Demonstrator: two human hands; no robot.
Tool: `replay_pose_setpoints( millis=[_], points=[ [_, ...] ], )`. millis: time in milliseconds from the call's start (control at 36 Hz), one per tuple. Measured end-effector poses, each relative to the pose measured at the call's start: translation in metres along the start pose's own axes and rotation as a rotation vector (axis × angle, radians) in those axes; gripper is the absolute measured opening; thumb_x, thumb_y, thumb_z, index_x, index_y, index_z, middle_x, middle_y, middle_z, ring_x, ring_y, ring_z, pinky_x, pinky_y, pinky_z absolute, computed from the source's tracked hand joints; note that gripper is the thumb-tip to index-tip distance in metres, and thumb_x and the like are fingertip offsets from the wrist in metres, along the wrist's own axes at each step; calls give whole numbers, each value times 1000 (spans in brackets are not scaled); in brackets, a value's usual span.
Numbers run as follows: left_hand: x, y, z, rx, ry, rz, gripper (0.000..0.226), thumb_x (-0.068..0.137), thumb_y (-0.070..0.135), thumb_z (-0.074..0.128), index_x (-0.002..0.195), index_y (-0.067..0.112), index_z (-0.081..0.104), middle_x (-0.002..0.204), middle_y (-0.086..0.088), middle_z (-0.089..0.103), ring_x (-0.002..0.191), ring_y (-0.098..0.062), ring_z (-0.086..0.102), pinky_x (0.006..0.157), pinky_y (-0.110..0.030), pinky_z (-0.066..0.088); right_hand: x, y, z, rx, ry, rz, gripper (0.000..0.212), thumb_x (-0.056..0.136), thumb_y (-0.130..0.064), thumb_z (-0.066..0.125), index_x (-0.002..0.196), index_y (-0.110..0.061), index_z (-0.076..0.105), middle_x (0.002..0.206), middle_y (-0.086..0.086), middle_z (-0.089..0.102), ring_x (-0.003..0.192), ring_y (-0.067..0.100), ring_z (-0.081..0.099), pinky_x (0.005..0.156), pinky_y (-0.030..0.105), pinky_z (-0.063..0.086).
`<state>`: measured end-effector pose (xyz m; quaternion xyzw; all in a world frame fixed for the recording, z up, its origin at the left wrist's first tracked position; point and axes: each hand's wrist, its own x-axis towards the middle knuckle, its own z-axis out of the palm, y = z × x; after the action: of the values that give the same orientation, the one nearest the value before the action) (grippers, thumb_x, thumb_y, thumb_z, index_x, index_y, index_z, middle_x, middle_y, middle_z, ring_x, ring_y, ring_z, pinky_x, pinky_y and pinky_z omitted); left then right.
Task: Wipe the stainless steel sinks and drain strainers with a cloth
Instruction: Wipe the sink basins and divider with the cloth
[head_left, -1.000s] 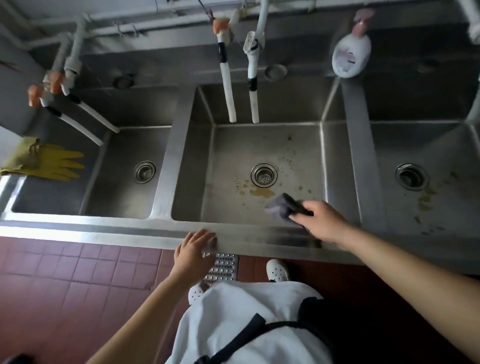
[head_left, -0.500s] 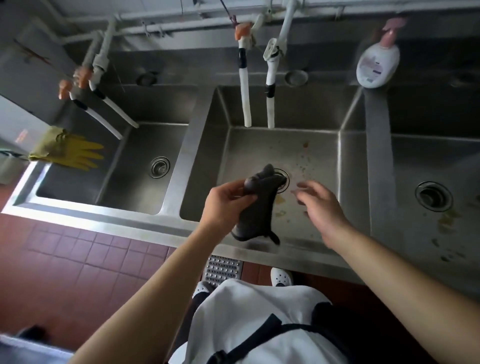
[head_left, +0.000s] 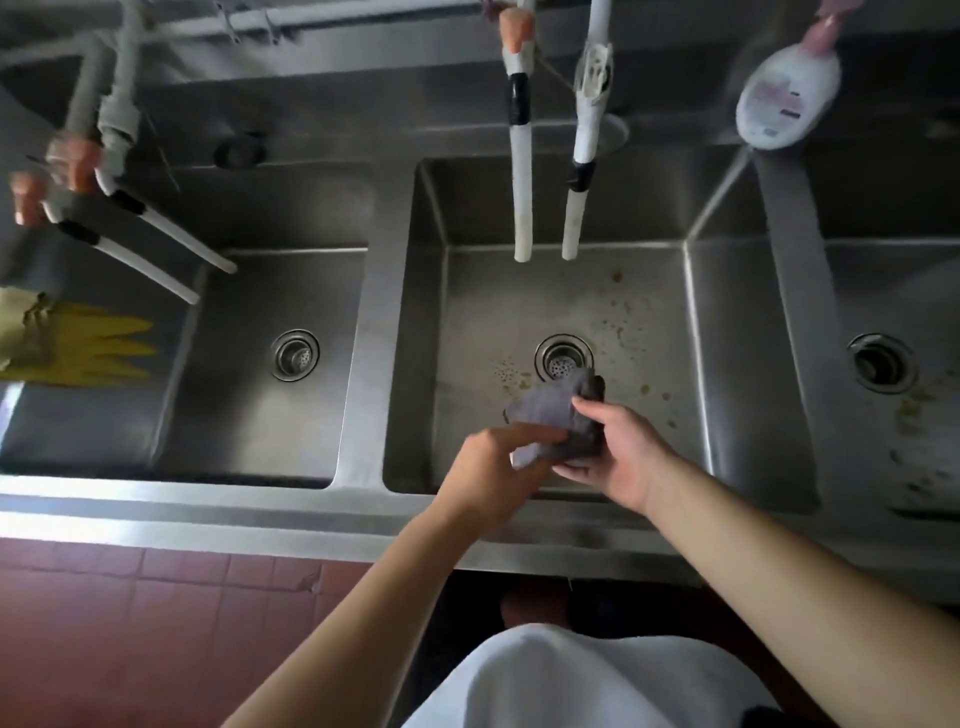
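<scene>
Cloth (head_left: 553, 415), dark and bunched, sits above the middle sink (head_left: 566, 306), gripped by left hand (head_left: 496, 475) and right hand (head_left: 618, 457). At twelve o'clock its strainer (head_left: 563, 357) and surrounding stains look unwiped; wiping seems barely begun.

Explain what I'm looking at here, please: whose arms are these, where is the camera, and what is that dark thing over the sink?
There is no machine here: a person wears a camera on the head, looking forward and down, so the arms reaching in from below are their own. The left hand and the right hand both grip a dark grey cloth, bunched between them above the middle sink. That basin has brownish spots around its drain strainer. A cleaner left sink and a stained right sink sit on either side. White hoses hang over the middle basin, yellow rubber gloves lie at the far left, and a soap bottle stands at the back.
</scene>
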<state>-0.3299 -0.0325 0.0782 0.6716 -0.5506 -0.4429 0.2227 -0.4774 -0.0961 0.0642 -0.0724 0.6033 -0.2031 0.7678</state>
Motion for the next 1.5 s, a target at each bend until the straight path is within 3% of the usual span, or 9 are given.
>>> replay_pose_setpoints(
  millis=[83,167,333,528,639,722,944,1278,1500],
  points=[
    [30,-27,-40,58,145,-35,36,89,12,65,123,22,68,127,3,67,115,-12,61,96,-15,42,21,-1,7,25,82,-40,36,98,-19,58,133,-15,57,132,9,63,119,27,60,92,49,51],
    [80,-64,-82,315,230,-114,62,93,22,61,150,18,38,160,-7,30,148,-26,24,120,-37,23,53,-1,16,-76,157,-82,22,97,-12,58,117,-19,61,125,7,66,111,24,63,101,48,48],
    [164,-116,-116,613,255,-135,83,95,43,46,158,16,-2,165,-9,-12,152,-26,-13,123,-40,-4,133,-11,42,-251,322,-180,24,97,-10,59,120,-17,57,122,8,64,106,24,61,96,41,49],
    [179,-142,-105,745,307,22,82,94,55,30,158,10,5,166,-10,3,153,-24,-3,124,-39,0,217,-42,88,-827,380,-627,30,97,-14,55,126,-11,59,118,14,65,111,33,61,74,25,37],
    [181,-142,-106,707,336,42,79,91,47,38,157,9,17,165,-11,13,153,-24,6,124,-37,2,256,-31,95,-1402,209,-789,57,96,-14,55,150,-17,40,156,7,39,145,26,34,115,34,29],
    [181,-142,-106,680,351,33,81,84,42,41,156,10,21,164,-10,17,153,-24,9,124,-37,4,277,-5,90,-1740,76,-621,63,97,-31,52,155,-26,28,164,-1,20,152,20,14,120,50,16],
    [182,-137,-108,715,339,-8,89,76,37,52,156,13,21,164,-8,17,153,-22,8,124,-41,8,314,10,83,-1748,170,-577,66,103,-42,34,159,-26,2,167,-2,-8,153,27,-7,120,54,2],
    [186,-135,-105,703,425,15,89,70,28,56,153,10,32,161,-9,27,151,-24,18,122,-44,19,390,10,105,-1721,228,-799,67,103,-43,26,156,-20,-8,167,4,-4,153,23,-9,122,52,-1],
    [187,-134,-106,685,422,10,94,62,22,58,153,12,33,161,-5,28,151,-22,19,120,-46,25,443,-77,173,-1760,294,-850,80,93,-33,42,159,-16,1,167,6,-4,153,28,-10,121,54,-4]
  ],
)
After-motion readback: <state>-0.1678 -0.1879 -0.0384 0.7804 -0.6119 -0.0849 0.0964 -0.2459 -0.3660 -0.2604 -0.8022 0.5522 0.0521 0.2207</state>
